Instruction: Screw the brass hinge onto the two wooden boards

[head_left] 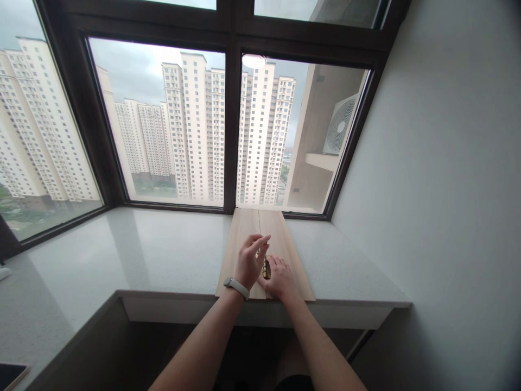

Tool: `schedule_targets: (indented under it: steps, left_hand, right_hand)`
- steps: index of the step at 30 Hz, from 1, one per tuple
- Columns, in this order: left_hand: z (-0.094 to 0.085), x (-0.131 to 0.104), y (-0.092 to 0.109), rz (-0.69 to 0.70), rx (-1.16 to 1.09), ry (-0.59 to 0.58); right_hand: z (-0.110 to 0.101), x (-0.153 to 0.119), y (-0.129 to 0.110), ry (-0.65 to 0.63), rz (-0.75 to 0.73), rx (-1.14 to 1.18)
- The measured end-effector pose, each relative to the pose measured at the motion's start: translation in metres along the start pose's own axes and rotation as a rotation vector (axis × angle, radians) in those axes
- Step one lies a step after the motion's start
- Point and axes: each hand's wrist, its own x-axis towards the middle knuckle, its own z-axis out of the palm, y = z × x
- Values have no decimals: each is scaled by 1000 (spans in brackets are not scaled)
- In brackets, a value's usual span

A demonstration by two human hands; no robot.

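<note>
Two pale wooden boards (244, 231) lie side by side on the white counter, a narrow seam running between them. On that seam is a small gold-coloured metal piece (266, 269), hinge-like in look and partly covered by the hands. My right hand (280, 276) rests low on the boards, its thumb and fingers closed around the metal piece's right side. Raised just above it, my left hand (250, 258) has thumb and forefinger pinched together; whatever is between them is too small to make out. A light-banded watch (236, 287) is on my left wrist.
The counter (171, 255) runs along dark-framed windows, its front edge just below the boards. A white wall (439, 163) rises at the right. A dark flat object (12, 373) lies at the lower left corner, and a white item (4, 271) at the left edge.
</note>
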Motion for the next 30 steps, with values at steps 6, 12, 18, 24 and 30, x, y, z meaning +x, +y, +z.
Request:
schedule_targets:
  steps: [6, 12, 18, 24, 30]
  left_hand:
    - [-1, 1, 1, -10, 19, 32]
    - [0, -1, 0, -2, -26, -3]
    - [1, -1, -2, 16, -59, -10]
    - [-1, 2, 3, 1, -35, 4]
    - [1, 2, 1, -8, -6, 24]
  right_hand:
    - [0, -1, 1, -2, 7, 1]
    - [-1, -1, 1, -6, -3, 11]
    - [-1, 0, 1, -9, -1, 3]
    - [0, -1, 2, 8, -17, 11]
    - [3, 0, 3, 12, -22, 10]
